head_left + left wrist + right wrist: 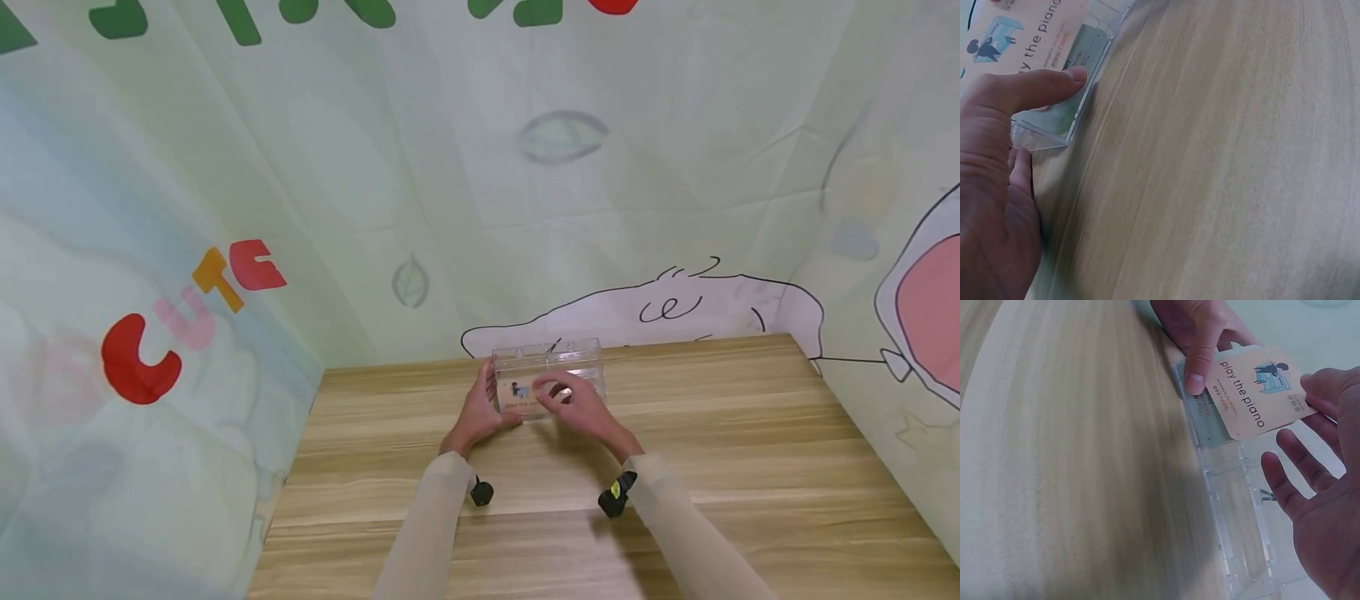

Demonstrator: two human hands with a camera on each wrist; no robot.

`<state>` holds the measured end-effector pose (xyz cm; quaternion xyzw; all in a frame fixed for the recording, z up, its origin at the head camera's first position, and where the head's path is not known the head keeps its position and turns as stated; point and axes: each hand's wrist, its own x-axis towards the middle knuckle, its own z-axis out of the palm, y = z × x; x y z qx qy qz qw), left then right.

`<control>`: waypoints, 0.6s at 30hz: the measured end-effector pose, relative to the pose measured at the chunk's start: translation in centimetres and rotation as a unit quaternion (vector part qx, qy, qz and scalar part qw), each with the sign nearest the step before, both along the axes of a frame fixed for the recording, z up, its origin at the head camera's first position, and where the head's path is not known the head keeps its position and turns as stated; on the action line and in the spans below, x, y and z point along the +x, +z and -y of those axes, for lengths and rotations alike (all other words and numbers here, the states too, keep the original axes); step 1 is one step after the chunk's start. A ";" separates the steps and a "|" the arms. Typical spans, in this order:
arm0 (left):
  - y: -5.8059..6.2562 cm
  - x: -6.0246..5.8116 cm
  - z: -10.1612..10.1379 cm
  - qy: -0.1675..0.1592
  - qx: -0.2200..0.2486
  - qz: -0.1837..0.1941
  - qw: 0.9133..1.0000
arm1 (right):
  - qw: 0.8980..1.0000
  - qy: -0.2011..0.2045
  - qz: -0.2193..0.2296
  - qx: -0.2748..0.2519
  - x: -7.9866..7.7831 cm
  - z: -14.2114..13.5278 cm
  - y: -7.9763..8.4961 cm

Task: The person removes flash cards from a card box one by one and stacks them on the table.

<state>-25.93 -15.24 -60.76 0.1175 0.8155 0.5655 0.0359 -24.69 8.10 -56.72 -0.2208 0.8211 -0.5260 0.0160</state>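
Two hands met at the clear box, lying lengthwise across the table just past them, centre frame. The left hand clamped its left end; the right hand, equally near, pinched the card on it.

Clear plastic box on the wooden table's far edge, "play the piano" card against its front.

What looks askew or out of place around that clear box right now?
Only the card printed "play the piano" stands out: it lies at a slant across one end of the clear plastic box. The left hand grips the box, thumb on top; the right hand pinches the card's far corner. Nothing spilled or broken on the wooden table.
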 end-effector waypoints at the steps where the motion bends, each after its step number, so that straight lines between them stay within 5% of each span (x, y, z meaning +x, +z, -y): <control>1: 0.0 0.0 0.0 0.000 -0.001 0.000 1.000 | 1.000 -0.004 -0.001 -0.001 0.0 -0.1 0.1; 18: 0.2 0.1 -0.2 0.004 -0.003 0.007 1.000 | 0.999 -0.024 0.027 -0.015 -0.2 -2.4 2.5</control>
